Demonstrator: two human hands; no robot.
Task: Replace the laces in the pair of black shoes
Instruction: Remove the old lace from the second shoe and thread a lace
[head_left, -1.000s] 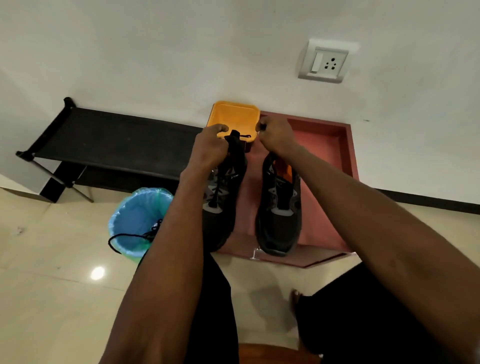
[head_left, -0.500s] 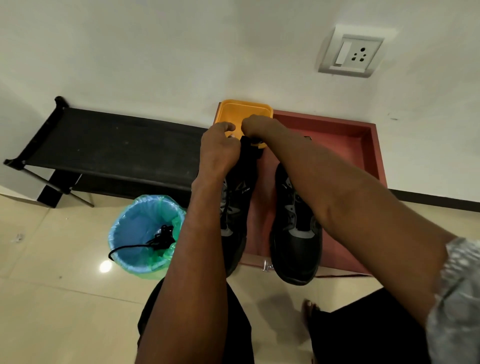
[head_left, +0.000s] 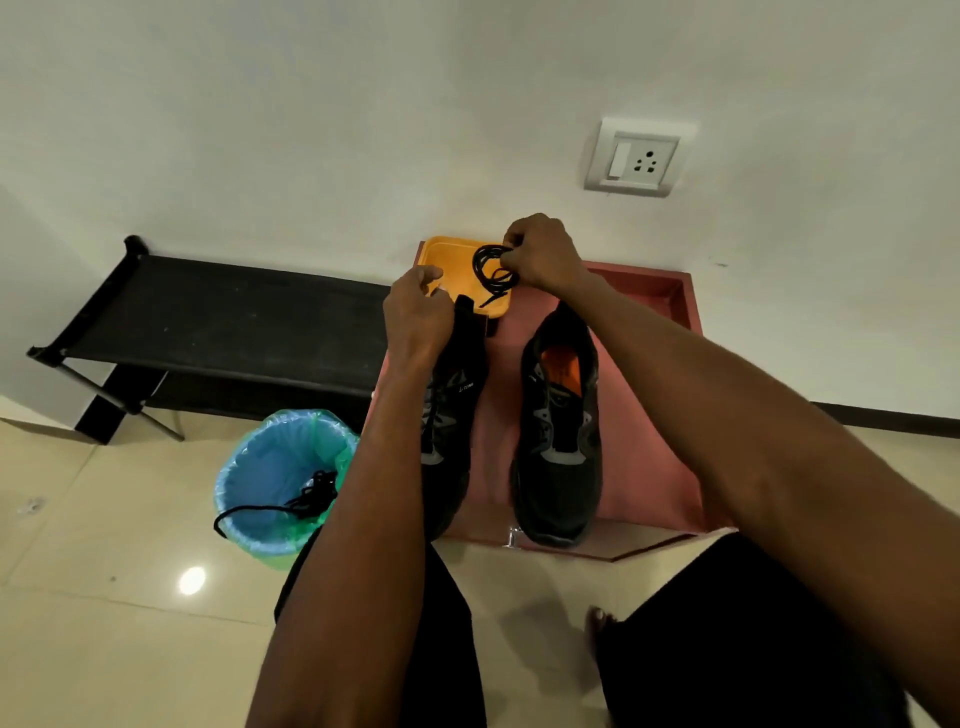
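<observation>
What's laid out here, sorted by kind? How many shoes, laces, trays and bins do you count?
Black shoes: 2, the left shoe and the right shoe.
Black laces: 2, the coiled lace held by the right hand, and the old lace hanging over the bin's edge.
Trays: 2, the orange tray and the red tray.
Bins: 1, the blue bin.
Total: 7.

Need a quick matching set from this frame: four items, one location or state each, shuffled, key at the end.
1. coiled black lace
2. old lace
3. right-side shoe
4. left hand

A. hangs over the blue bin's rim
B. on the red tray, no lace
C. pinched by the right hand, over the orange tray
D. at the left-side shoe's far end

1-C, 2-A, 3-B, 4-D
</observation>
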